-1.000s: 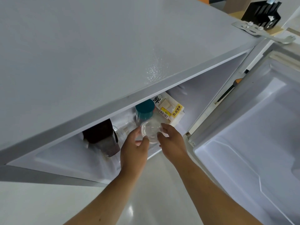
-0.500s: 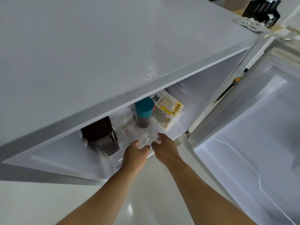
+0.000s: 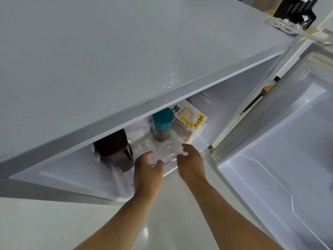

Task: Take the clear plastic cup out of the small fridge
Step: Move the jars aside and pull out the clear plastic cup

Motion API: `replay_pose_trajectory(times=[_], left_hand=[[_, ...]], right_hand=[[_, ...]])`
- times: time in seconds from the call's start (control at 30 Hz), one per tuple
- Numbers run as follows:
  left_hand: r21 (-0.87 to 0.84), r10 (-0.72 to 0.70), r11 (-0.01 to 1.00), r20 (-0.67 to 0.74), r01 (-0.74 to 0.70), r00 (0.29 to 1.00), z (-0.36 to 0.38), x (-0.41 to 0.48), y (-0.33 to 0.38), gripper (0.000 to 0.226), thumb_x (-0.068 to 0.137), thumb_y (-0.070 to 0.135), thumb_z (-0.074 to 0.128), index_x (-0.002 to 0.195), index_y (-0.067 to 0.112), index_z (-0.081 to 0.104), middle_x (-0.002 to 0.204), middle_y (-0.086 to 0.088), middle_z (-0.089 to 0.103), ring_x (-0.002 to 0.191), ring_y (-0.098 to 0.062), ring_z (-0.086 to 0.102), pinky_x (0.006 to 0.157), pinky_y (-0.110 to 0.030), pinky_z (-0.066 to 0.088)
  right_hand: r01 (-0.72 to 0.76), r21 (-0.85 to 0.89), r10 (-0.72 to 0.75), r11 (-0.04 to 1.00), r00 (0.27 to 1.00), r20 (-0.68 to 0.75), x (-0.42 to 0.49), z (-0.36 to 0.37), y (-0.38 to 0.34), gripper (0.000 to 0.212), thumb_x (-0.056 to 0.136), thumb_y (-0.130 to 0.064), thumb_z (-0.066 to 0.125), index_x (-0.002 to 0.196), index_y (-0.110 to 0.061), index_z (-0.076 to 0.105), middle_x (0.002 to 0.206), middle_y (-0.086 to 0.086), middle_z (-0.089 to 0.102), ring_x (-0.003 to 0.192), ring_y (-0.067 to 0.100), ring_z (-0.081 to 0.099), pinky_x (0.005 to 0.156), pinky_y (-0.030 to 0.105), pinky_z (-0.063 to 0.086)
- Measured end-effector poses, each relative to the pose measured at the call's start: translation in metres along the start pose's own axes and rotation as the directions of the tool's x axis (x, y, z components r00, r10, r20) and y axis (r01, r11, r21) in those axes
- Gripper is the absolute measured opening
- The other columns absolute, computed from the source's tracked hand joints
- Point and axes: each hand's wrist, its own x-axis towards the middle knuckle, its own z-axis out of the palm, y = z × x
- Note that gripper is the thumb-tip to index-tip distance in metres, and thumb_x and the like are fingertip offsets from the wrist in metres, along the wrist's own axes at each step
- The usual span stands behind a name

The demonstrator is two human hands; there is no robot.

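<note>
The clear plastic cup (image 3: 167, 150) lies tilted at the front edge of the shelf in the small grey fridge (image 3: 126, 51), its round opening turned towards me. My left hand (image 3: 147, 174) grips its left side with thumb and fingers. On its right side, the fingertips of my right hand (image 3: 191, 163) press against it. Both forearms reach in from below. The cup's underside is hidden by my hands.
Behind the cup stand a teal-lidded jar (image 3: 162, 120) and a bagged bread loaf (image 3: 191, 121). A dark jug (image 3: 115, 148) stands to the left. The fridge door (image 3: 279, 159) hangs open at the right. A pale floor (image 3: 162, 222) lies below.
The cup, held higher in front of the jar a second ago, has come down to the shelf's front edge. Both hands stay on it.
</note>
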Motion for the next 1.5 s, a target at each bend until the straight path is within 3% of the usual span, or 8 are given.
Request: replay_pose_trajectory(times=[0.23,0.4,0.63,0.8,0.97,1.23,1.37,1.5], left_hand=[[-0.01,0.015,1.0,-0.013,-0.016,1.0,-0.001,0.002,-0.004,0.064,0.096,0.025,0.063,0.155,0.027,0.04,0.171,-0.001,0.023,0.128,-0.019,0.062,0.091,-0.033,0.05],[-0.283,-0.093,0.954,0.046,0.102,0.995,0.0,0.028,0.004,0.052,0.099,0.009,0.059,0.149,0.018,0.048,0.147,-0.008,0.056,0.124,-0.019,0.061,0.077,-0.023,0.057],[-0.431,-0.09,0.902,-0.13,0.026,0.987,-0.007,-0.017,-0.006,0.03,0.101,0.019,0.06,0.097,0.046,0.071,0.107,0.015,0.075,0.093,-0.009,0.074,0.071,-0.018,0.059],[-0.569,-0.147,0.813,-0.001,0.12,0.989,-0.003,-0.006,0.01,0.026,0.103,0.014,0.061,0.11,0.037,0.07,0.117,0.005,0.07,0.09,-0.013,0.077,0.071,-0.024,0.062],[-0.574,-0.126,0.807,0.06,0.138,0.99,0.001,0.008,0.024,0.041,0.099,0.009,0.057,0.09,0.04,0.081,0.114,0.004,0.077,0.098,-0.01,0.077,0.087,-0.03,0.06],[-0.439,-0.164,0.869,0.175,0.226,0.971,0.013,0.03,0.033,0.044,0.104,0.016,0.054,0.076,0.037,0.081,0.082,0.012,0.08,0.093,-0.017,0.076,0.09,-0.037,0.06],[-0.271,-0.118,0.947,0.202,0.171,0.972,0.019,0.028,0.041,0.038,0.108,0.02,0.05,0.078,0.025,0.074,0.097,0.0,0.078,0.103,-0.025,0.073,0.098,-0.046,0.059],[-0.432,-0.186,0.864,0.203,0.258,0.961,0.021,0.02,0.04,0.017,0.101,0.027,0.055,0.091,0.027,0.069,0.111,-0.01,0.075,0.112,-0.034,0.07,0.103,-0.053,0.054]], right_hand=[[-0.096,0.175,0.05,0.98,0.966,0.253,-0.004,0.023,-0.018,0.033,0.092,-0.018,0.055,0.118,-0.033,0.068,0.111,-0.003,0.073,0.09,0.017,0.075,0.087,0.04,0.065],[-0.198,0.228,0.117,0.953,0.939,0.324,0.001,0.029,-0.023,0.039,0.097,-0.025,0.058,0.136,-0.024,0.059,0.115,0.002,0.07,0.091,0.022,0.076,0.083,0.037,0.065],[-0.258,0.396,0.098,0.881,0.919,0.382,-0.003,0.014,-0.031,0.059,0.089,-0.055,0.076,0.135,-0.029,0.05,0.122,-0.001,0.066,0.091,0.027,0.076,0.082,0.043,0.067],[0.233,-0.086,-0.228,0.969,0.971,0.064,-0.012,0.017,-0.033,0.057,0.082,-0.063,0.075,0.13,-0.038,0.055,0.122,-0.015,0.067,0.105,0.01,0.066,0.088,0.033,0.058],[0.405,-0.246,-0.428,0.88,0.902,-0.047,-0.009,0.006,-0.041,0.065,0.081,-0.063,0.078,0.131,-0.04,0.043,0.126,-0.011,0.069,0.105,0.014,0.067,0.079,0.025,0.047],[0.35,-0.4,-0.355,0.847,0.933,0.066,0.011,-0.005,-0.043,0.073,0.087,-0.051,0.079,0.148,-0.03,0.046,0.148,-0.001,0.061,0.125,0.026,0.065,0.097,0.036,0.054],[0.314,-0.422,-0.293,0.851,0.949,0.116,0.017,-0.008,-0.043,0.076,0.088,-0.045,0.08,0.151,-0.026,0.043,0.149,0.002,0.061,0.129,0.029,0.063,0.102,0.04,0.053],[0.323,-0.488,-0.279,0.811,0.946,0.163,0.024,-0.006,-0.041,0.078,0.09,-0.043,0.08,0.154,-0.022,0.042,0.15,0.004,0.06,0.13,0.03,0.062,0.104,0.041,0.052]])
